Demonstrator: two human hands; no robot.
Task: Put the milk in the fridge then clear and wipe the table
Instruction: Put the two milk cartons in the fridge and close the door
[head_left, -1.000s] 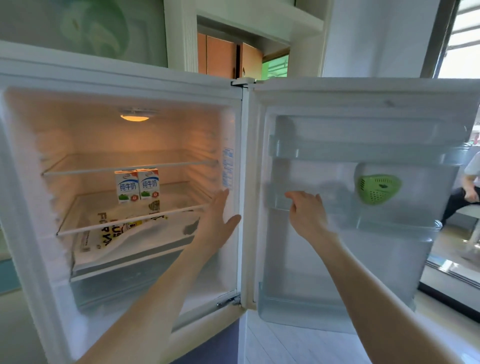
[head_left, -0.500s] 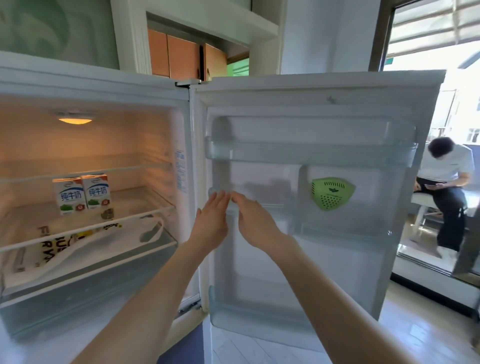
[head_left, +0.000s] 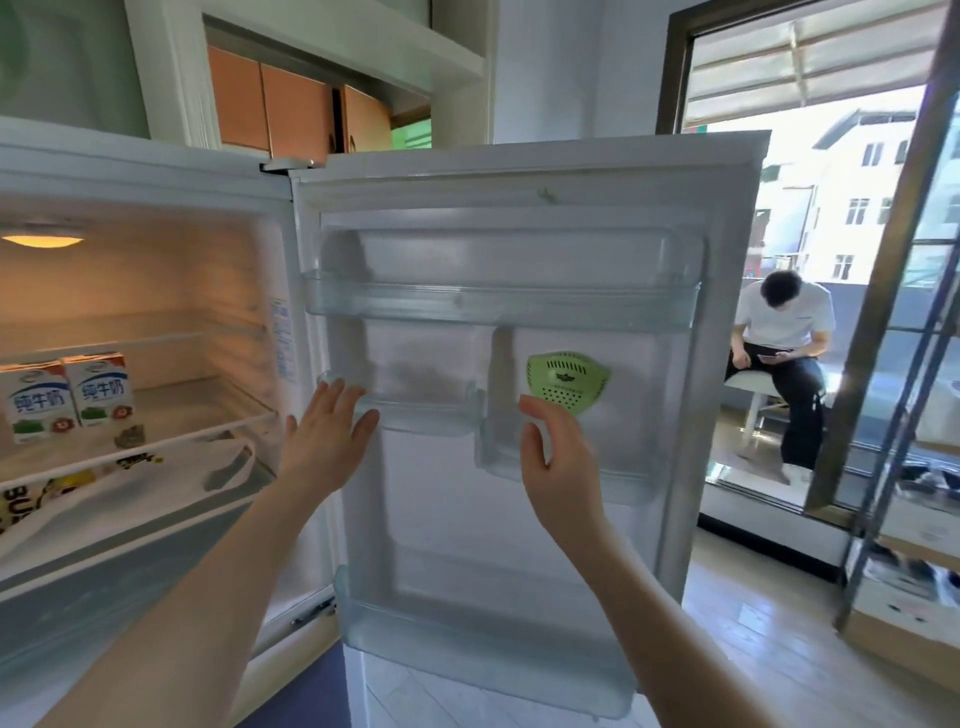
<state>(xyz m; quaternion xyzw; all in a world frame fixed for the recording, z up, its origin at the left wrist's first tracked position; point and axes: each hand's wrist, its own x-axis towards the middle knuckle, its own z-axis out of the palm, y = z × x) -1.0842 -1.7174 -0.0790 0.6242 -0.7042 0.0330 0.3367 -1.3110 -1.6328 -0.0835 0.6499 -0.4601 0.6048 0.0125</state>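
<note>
Two white and blue milk cartons stand side by side on the middle shelf of the open fridge, at the left of the view. The fridge door stands wide open in the centre. My left hand is flat, fingers straight, against the door's small left bin. Spread in front of the right door bin, my right hand sits just below a green deodoriser and holds nothing.
A white printed bag lies on the lower fridge shelf. A person sits on a stool in the balcony doorway at right. A metal shelf rack with boxes stands at the far right. Wooden cupboards hang above the fridge.
The view has turned right, toward the door. My left hand moved from the fridge's inner edge onto the door bin. My right hand let go of the bin and shifted right, below the deodoriser.
</note>
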